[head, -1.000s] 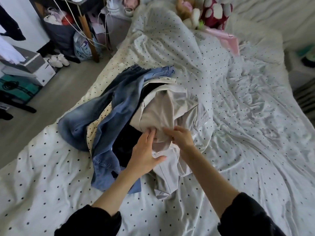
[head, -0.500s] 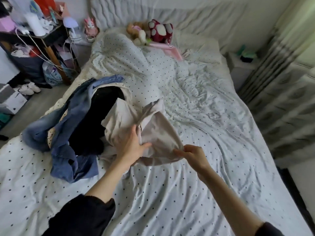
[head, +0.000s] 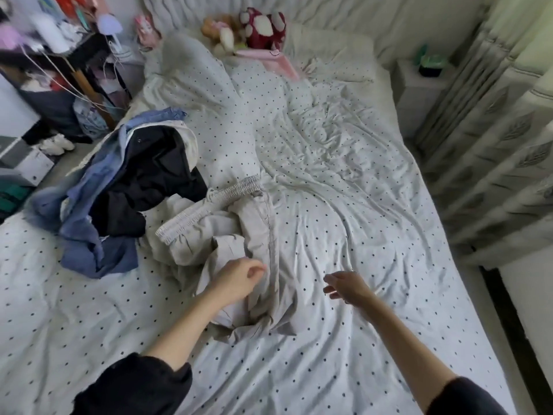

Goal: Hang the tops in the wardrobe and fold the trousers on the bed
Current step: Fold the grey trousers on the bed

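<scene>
The left hand (head: 239,278) hovers over the beige trousers (head: 236,235), its fingers loosely curled and holding nothing; whether the fingertips brush the cloth is hard to tell. The right hand (head: 348,287) hangs just above the dotted sheet of the bed (head: 344,205), fingers relaxed and spread, holding nothing. Between the two sets of fingers runs the trousers' right-hand seam edge. Beyond and to the right of the right fingers the sheet lies bare and rumpled up to the bed's far side, where a patterned curtain (head: 493,163) stands close.

One pair of beige trousers lies crumpled, its ribbed waistband beyond the left fingers and a leg end bunched below the left wrist. To the left of the left fingers sits one heap of clothes (head: 119,199): blue denim, a black garment and a pale one, overlapping so their count stays uncertain. Far beyond the fingers, plush toys (head: 263,28) rest at the headboard. The cluttered shelf (head: 59,55) at the far left is blurred.
</scene>
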Tool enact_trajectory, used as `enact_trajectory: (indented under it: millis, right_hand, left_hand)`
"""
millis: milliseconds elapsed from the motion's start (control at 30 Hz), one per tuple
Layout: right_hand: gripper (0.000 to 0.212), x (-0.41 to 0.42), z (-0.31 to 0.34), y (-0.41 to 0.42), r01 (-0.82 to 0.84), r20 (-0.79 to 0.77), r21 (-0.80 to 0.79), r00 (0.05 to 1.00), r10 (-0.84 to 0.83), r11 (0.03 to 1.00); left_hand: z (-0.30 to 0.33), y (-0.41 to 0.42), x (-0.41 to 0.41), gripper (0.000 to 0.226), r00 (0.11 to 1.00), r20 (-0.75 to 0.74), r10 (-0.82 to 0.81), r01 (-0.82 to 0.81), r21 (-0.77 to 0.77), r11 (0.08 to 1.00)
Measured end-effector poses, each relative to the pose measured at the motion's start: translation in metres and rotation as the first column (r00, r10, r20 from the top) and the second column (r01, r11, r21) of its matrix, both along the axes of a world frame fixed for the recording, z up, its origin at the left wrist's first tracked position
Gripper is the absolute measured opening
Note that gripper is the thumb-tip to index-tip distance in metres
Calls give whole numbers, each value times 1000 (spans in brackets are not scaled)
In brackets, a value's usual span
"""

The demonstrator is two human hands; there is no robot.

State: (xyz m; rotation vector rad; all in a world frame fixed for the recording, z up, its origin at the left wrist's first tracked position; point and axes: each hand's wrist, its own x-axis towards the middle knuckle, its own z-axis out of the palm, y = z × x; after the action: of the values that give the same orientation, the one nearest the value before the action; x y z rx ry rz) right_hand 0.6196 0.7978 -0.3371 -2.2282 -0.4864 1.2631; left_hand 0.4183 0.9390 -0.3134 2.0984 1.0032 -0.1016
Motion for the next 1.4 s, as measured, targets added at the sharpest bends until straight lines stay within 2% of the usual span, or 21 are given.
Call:
enact_trajectory:
  millis: [100,167,233,267,333,400,467,500,533,567,633,700,733,800,867,967,1133,1300,1400]
  right_hand:
    - [22,-8,-8,35,-33,-12,80,999,34,996]
    - [24,-12,-17,60,-81,-25,98,996,84,992]
    - [30,-13,-23,82,-147,7,82,989,147,986]
    - [33,-12,-28,96,-186,36,70,982,184,980]
    - [41,-8,-35,125,-237,82,56,969,232,970]
    - [47,-4,-46,159,-250,90,38,965,246,968]
    - [54,0,-57,186,-206,52,45,978,203,978]
    - [57,2,-65,202,-160,14,50,987,160,986]
    - [53,5,-68,210,-110,-19,62,994,111,992]
    - [45,7,-73,221,-55,-55,76,997,59,996]
    - [30,9,-79,241,94,-124,89,989,-83,992]
    - [28,11,-80,254,249,-229,89,947,-224,964]
    - [28,10,-79,254,276,-252,96,936,-245,956]
    - [24,16,-73,251,257,-223,137,949,-223,957]
    - [18,27,-62,239,256,-140,202,963,-231,945]
    - [25,51,-38,213,359,-87,305,933,-349,882]
    - [15,116,22,142,521,-54,493,817,-573,697]
    - [24,180,66,70,614,-62,609,667,-742,502]
    - [13,217,70,28,677,-81,619,559,-825,398]
  left_hand:
    - [0,28,-10,24,941,146,305,-323,116,939]
    - [-9,51,-24,25,864,129,487,-502,151,851]
    - [-21,70,-38,33,781,42,623,-619,180,764]
    - [-28,79,-45,38,724,4,690,-684,136,716]
    - [-43,94,-53,49,575,-87,813,-818,-51,573]
    - [-57,106,-57,51,397,-205,894,-905,-250,345]
    - [-68,115,-58,43,250,-221,943,-887,-444,131]
    - [-75,122,-59,40,187,-214,959,-860,-507,55]
    - [-78,125,-59,41,158,-199,967,-849,-527,30]
    - [-80,130,-57,39,157,-177,972,-859,-510,46]
    - [-76,139,-50,29,217,-91,972,-913,-371,169]
    - [-65,148,-41,22,333,18,943,-938,-96,333]
    - [-56,150,-37,20,398,62,915,-917,43,396]
    - [-37,159,-27,19,504,119,855,-858,182,480]
    - [-17,166,-11,18,595,153,789,-801,192,567]
    - [7,173,20,18,703,224,675,-708,141,692]
    - [54,167,102,17,821,387,420,-516,188,836]
    - [100,163,216,22,842,491,222,-364,216,906]
    - [107,145,283,13,817,553,161,-299,168,940]
